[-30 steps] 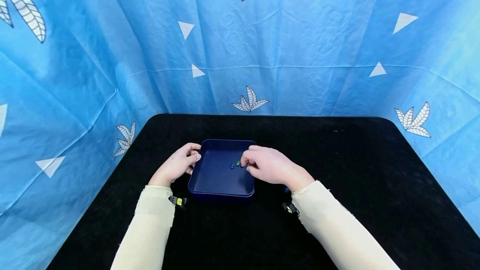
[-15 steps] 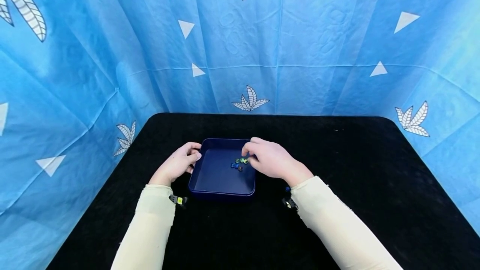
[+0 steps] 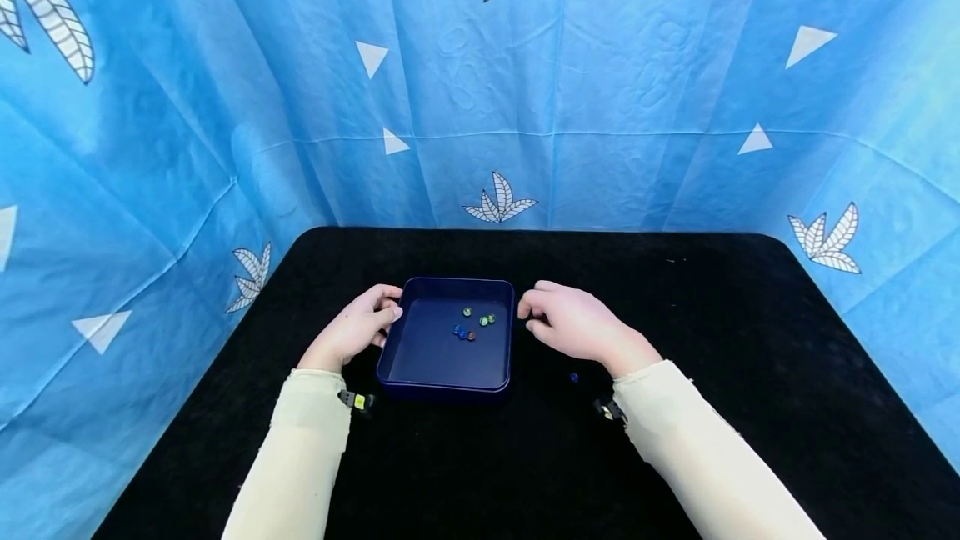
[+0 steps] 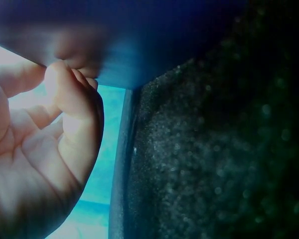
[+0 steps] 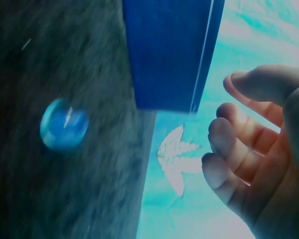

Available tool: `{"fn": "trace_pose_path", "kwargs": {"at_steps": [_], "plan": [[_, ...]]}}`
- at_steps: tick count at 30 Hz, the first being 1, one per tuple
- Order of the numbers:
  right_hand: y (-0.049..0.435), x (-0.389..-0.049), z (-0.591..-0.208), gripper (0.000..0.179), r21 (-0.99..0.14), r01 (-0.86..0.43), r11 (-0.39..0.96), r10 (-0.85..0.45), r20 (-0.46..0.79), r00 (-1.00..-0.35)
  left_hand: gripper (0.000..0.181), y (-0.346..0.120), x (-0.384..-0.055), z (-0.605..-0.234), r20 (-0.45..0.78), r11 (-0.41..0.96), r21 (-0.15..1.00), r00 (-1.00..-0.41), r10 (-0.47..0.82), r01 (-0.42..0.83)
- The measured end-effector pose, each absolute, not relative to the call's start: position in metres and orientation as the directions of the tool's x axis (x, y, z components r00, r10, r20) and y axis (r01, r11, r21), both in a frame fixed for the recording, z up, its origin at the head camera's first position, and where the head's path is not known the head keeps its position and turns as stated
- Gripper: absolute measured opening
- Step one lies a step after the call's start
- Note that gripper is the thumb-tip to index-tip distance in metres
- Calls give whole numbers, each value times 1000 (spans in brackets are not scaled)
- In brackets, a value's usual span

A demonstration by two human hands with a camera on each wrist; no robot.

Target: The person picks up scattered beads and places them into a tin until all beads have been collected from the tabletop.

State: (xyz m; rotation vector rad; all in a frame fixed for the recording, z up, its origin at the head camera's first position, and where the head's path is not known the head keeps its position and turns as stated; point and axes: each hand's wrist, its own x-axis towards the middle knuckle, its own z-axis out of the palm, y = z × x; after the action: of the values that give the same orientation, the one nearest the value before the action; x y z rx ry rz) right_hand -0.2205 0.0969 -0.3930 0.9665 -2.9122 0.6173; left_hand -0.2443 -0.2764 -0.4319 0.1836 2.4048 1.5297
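My left hand (image 3: 356, 329) holds the left side of a shallow dark-blue tray (image 3: 442, 389), its fingertips against the wall (image 4: 134, 55) in the left wrist view. On the tray's floor lie several small glass marbles: green ones (image 3: 483, 321), blue ones (image 3: 458, 330) and a brown one (image 3: 471, 336). Just outside the tray's right wall hovers my right hand (image 3: 573, 323). Its fingers are loosely bent, with a gap to the thumb and nothing between them in the right wrist view. A blue marble (image 3: 574, 377) lies on the table below that hand.
The table (image 3: 720, 357) has a black cloth surface. A blue curtain (image 3: 600, 90) with white leaves and triangles hangs behind it and along the sides. Small pale specks (image 3: 677, 261) show on the cloth at the far right.
My right hand has drawn back from over the tray to its right side. More marbles show in the tray, and some have rolled slightly left. The left hand has stayed put.
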Motion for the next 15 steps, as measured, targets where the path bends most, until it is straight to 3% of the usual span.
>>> {"fn": "trace_pose_path", "kwargs": {"at_steps": [15], "plan": [[136, -206, -405, 12, -395, -515, 761, -559, 4, -829, 42, -276, -245, -430, -177, 436, 898, -952, 252, -51]]}}
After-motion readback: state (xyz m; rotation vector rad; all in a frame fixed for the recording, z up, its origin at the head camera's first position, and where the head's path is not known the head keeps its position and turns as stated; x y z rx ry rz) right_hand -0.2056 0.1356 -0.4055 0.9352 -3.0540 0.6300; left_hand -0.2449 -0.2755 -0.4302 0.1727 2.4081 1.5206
